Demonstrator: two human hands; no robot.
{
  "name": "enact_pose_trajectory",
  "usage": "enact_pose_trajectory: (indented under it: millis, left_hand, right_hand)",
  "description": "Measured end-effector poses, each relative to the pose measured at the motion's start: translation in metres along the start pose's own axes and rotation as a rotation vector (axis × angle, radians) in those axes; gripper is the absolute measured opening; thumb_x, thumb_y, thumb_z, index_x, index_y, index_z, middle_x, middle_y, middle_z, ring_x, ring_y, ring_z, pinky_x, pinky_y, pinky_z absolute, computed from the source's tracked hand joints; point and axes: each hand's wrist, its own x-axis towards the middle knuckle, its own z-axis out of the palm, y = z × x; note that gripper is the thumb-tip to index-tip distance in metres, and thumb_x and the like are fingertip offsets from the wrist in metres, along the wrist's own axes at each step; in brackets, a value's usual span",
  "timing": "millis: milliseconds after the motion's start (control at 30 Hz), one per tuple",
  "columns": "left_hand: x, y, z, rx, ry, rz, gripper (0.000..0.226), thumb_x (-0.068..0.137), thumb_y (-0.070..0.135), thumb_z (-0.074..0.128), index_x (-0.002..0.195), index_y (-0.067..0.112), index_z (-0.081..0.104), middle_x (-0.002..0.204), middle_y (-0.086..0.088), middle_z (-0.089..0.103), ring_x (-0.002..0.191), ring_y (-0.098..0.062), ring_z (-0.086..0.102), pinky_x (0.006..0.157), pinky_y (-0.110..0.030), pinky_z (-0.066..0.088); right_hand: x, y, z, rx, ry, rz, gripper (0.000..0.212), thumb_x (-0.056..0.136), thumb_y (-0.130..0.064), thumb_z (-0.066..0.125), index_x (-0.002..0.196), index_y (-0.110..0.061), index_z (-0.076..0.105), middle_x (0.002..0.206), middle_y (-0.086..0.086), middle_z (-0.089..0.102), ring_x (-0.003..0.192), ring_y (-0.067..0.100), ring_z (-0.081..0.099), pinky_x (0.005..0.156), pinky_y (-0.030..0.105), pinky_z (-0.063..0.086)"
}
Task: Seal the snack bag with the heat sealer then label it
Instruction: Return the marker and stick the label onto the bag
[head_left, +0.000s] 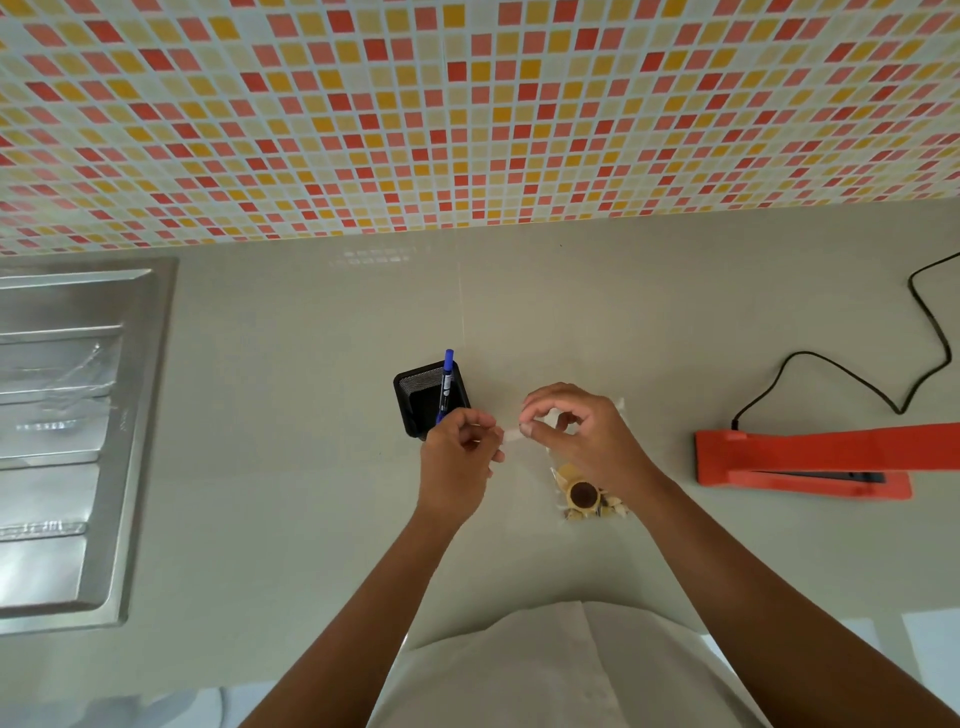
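White strip (511, 435), probably the label, is pinched at both ends, left hand (457, 457) curled on its left end and right hand (582, 436) with thumb and forefinger on the other, so it runs left-right between them. Clear bag (587, 493) lies flat on the counter (311, 519) right under the right hand, long axis pointing away from the person, snacks (584, 496) bunched at the near end. So that hand looks nearer for sticking it down; sealer (800, 457) sits well off right.
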Motion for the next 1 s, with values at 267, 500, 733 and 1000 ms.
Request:
enact_pose_trajectory:
  millis: [267,500,733,1000]
  left_hand:
    - [0.000,-0.038,0.010,0.302,-0.002,0.143,0.007,0.091,0.005,0.060,0.089,0.012,0.062,0.075,-0.003,0.070,0.065,-0.013,0.068,0.064,-0.031,0.059]
    - [0.002,-0.062,0.022,0.730,-0.023,0.364,0.010,0.094,0.009,0.056,0.084,0.008,0.057,0.073,-0.010,0.061,0.060,-0.024,0.054,0.056,-0.035,0.047]
    - [0.000,-0.063,0.029,0.930,-0.018,0.442,0.009,0.085,0.002,0.065,0.079,0.005,0.059,0.072,-0.013,0.061,0.058,-0.028,0.058,0.051,-0.035,0.048]
    - [-0.005,-0.046,0.051,0.712,-0.009,0.493,0.005,0.089,0.015,0.064,0.085,0.014,0.067,0.081,0.000,0.066,0.065,-0.020,0.060,0.062,-0.031,0.051]
  right_hand:
    - [-0.006,0.001,-0.019,0.141,0.107,0.105,0.005,0.088,-0.011,0.072,0.090,-0.015,0.075,0.090,-0.002,0.075,0.090,0.018,0.069,0.079,0.034,0.056]
    - [-0.025,0.016,-0.029,0.151,0.144,0.229,0.017,0.092,-0.011,0.066,0.097,-0.023,0.077,0.086,-0.007,0.074,0.071,0.007,0.063,0.071,0.022,0.053]
    - [-0.053,0.040,-0.038,0.061,0.234,0.372,0.026,0.080,0.001,0.071,0.098,-0.018,0.072,0.078,0.001,0.066,0.060,0.011,0.063,0.065,0.028,0.052]
    - [-0.061,0.053,-0.037,-0.060,0.196,0.360,0.029,0.080,-0.005,0.073,0.102,-0.024,0.068,0.084,-0.005,0.071,0.078,0.010,0.069,0.070,0.019,0.048]
